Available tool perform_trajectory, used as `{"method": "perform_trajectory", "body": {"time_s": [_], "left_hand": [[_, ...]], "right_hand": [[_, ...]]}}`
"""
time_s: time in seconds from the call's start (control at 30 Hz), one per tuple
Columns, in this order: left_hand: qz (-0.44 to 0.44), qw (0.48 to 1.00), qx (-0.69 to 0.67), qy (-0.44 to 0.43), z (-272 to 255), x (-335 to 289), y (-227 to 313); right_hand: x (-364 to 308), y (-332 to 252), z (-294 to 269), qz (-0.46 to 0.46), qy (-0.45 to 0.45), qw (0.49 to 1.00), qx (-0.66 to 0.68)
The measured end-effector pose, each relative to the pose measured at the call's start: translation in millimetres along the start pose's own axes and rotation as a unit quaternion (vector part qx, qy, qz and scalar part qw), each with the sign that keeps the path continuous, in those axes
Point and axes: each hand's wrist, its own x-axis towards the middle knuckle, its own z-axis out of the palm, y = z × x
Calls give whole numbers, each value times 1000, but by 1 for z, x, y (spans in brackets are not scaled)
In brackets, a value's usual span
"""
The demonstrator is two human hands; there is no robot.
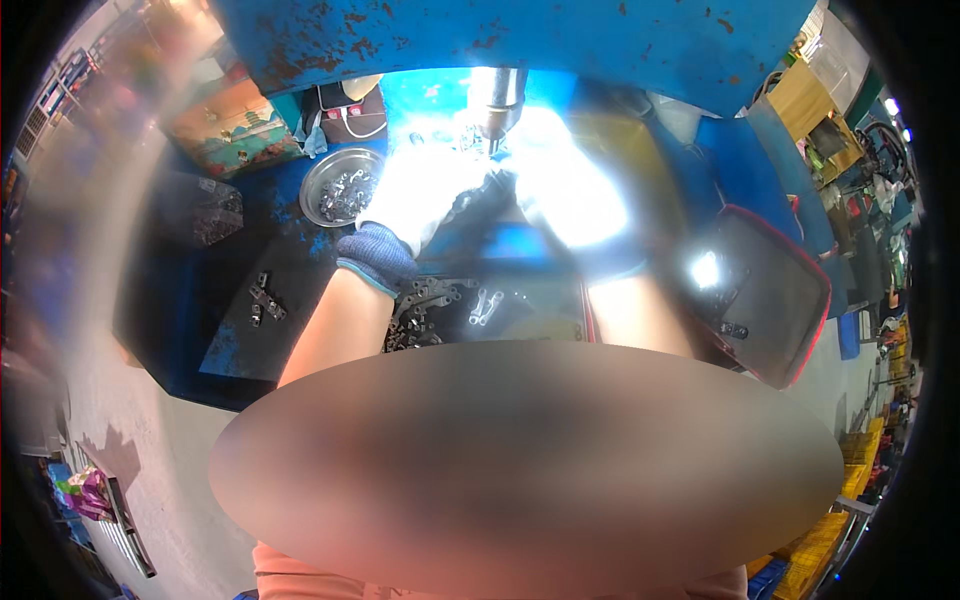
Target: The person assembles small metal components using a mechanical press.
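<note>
Across the far side, a broad blue painted-metal machine body (pixel 560 40), chipped to brown, overhanging the work. Below, a dark worktable with worn blue paint (pixel 225 350), ending at the left in an angled edge, with pale floor (pixel 180 460) beyond. At near centre, near edge hidden by a blurred oval. At right, a dark, red-rimmed tray (pixel 785 300), close beside the right forearm; wider room at left, between the left forearm and the angled edge.

At the near side, a salmon-coloured shirt (pixel 310 575), with faint marks too blurred to read.

At far centre, the left hand (pixel 430 190), pale-gloved with a dark blue cuff, and the right hand (pixel 570 190), also pale-gloved, both washed out by glare. Close together just under a silvery cylindrical spindle (pixel 497 100); cannot tell whether clamped on a piece or with fingers apart.

Just left of the left hand, a round silvery metal bowl (pixel 320 178), holding small shiny metal parts (pixel 350 193). Nearer, between the forearms, a heap of dull grey metal pieces (pixel 425 308); just to the right, slender bright links with rounded ends (pixel 486 307).
</note>
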Motion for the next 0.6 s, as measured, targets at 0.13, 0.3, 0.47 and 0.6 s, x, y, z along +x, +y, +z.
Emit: {"method": "perform_trajectory", "body": {"time_s": [0.13, 0.3, 0.47, 0.6], "left_hand": [[21, 999, -27, 10, 3, -5, 4], [42, 999, 10, -1, 0, -4, 0], [192, 974, 120, 11, -10, -10, 44], [-141, 966, -205, -75, -22, -57, 65]], "right_hand": [[-11, -2, 5, -13, 31, 999, 9], [-12, 3, -2, -42, -75, 981, 171], [26, 37, -24, -95, -65, 993, 8], [-35, 39, -5, -202, -99, 970, -95]]}}
